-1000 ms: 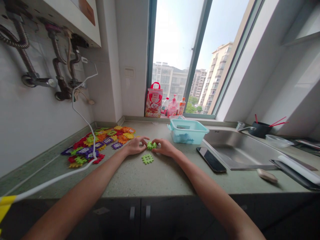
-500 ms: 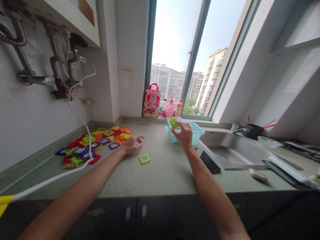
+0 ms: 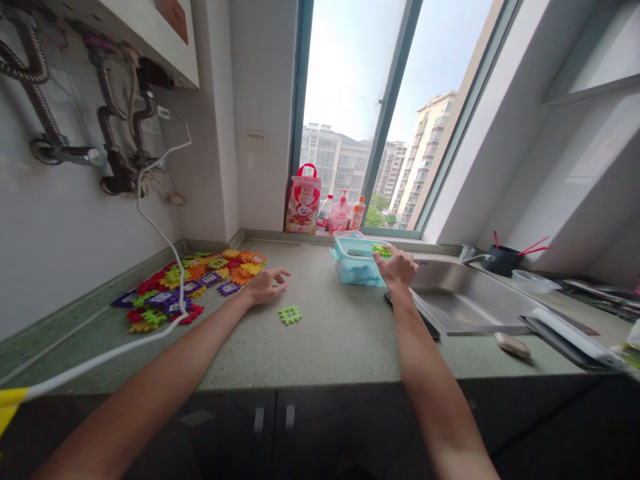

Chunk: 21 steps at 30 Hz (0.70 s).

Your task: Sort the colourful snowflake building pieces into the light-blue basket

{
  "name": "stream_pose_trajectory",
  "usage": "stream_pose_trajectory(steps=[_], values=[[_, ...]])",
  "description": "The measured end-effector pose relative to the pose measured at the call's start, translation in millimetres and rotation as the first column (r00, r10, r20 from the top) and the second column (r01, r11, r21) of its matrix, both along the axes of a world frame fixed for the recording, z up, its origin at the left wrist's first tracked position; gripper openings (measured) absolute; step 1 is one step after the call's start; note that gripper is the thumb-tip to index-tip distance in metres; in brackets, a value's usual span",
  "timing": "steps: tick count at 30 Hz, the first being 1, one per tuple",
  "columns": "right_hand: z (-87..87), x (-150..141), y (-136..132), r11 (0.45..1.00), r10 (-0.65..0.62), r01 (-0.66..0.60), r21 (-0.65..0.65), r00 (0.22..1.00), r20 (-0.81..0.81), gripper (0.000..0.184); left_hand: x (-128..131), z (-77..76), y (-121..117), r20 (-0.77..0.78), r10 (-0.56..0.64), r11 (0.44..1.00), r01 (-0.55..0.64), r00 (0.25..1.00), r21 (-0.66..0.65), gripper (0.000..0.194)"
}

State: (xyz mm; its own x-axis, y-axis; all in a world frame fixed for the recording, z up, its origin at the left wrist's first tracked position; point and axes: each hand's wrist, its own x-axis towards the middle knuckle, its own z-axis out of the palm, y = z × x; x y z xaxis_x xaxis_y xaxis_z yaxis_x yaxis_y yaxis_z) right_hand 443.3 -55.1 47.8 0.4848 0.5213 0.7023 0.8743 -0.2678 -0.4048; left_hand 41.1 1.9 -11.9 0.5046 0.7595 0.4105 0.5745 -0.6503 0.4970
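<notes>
My right hand (image 3: pixel 399 267) pinches a green gear-edged plastic tile (image 3: pixel 383 251) over the right end of a light-blue plastic basket (image 3: pixel 357 270). Only part of the basket's inside shows, and its contents are hard to make out. My left hand (image 3: pixel 266 287) rests low over the counter with its fingers apart and nothing in them. Just in front of it, a second green tile (image 3: pixel 291 314) lies flat on the counter. To its left spreads a pile of toothed tiles (image 3: pixel 193 283) in red, orange, yellow, purple and green.
A white cable (image 3: pixel 165 233) runs across the pile. Right of the basket are a dark flat phone-like slab (image 3: pixel 429 325) and a steel sink (image 3: pixel 470 300). A soap bar (image 3: pixel 513 345) lies at the sink's front. Bottles (image 3: pixel 341 215) and a pink bag (image 3: pixel 303 203) stand by the window.
My right hand has moved right with the green tile, from the basket's left part to its right end. My left hand stays almost in place.
</notes>
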Motion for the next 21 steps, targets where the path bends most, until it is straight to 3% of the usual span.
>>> stream_pose_trajectory(steps=[4,7,12,15,17,18,20,21], values=[[1.9,-1.8,0.5,0.988,0.009,-0.011,-0.154,1.0,-0.014,0.041,-0.1,-0.4,1.2,-0.017,-0.013,1.0,0.013,1.0,0.004,0.04],[0.2,-3.0,0.0,0.985,0.022,-0.021,-0.174,1.0,0.004,0.043,0.1,-1.4,2.2,-0.014,-0.016,1.0,0.017,1.0,0.017,0.036],[-4.5,-13.5,1.4,0.998,0.059,-0.061,0.016,0.993,0.104,0.049,0.8,-3.7,2.8,-0.024,-0.009,0.999,0.01,1.0,0.036,0.031],[-5.0,-37.0,3.1,0.954,0.231,-0.263,0.142,0.95,0.209,0.042,-1.3,-3.1,4.2,-0.058,0.03,0.994,-0.024,0.998,0.111,0.029],[-6.8,-61.9,1.6,0.845,0.477,-0.521,0.119,0.835,0.274,0.036,-4.0,-2.4,5.6,-0.089,0.094,0.98,-0.076,0.992,0.184,0.029],[-8.8,-76.3,-0.3,0.75,0.618,-0.658,0.064,0.732,0.288,0.033,-5.5,-2.2,6.2,-0.106,0.134,0.971,-0.109,0.985,0.212,0.03],[-15.6,-106.4,-5.3,0.478,0.864,-0.87,-0.118,0.443,0.238,0.031,-8.0,-2.4,6.8,-0.149,0.201,0.958,-0.162,0.968,0.235,0.036],[-20.0,-120.6,-8.2,0.341,0.936,-0.919,-0.2,0.31,0.168,0.031,-8.8,-2.6,6.7,-0.174,0.222,0.956,-0.179,0.959,0.231,0.041]])
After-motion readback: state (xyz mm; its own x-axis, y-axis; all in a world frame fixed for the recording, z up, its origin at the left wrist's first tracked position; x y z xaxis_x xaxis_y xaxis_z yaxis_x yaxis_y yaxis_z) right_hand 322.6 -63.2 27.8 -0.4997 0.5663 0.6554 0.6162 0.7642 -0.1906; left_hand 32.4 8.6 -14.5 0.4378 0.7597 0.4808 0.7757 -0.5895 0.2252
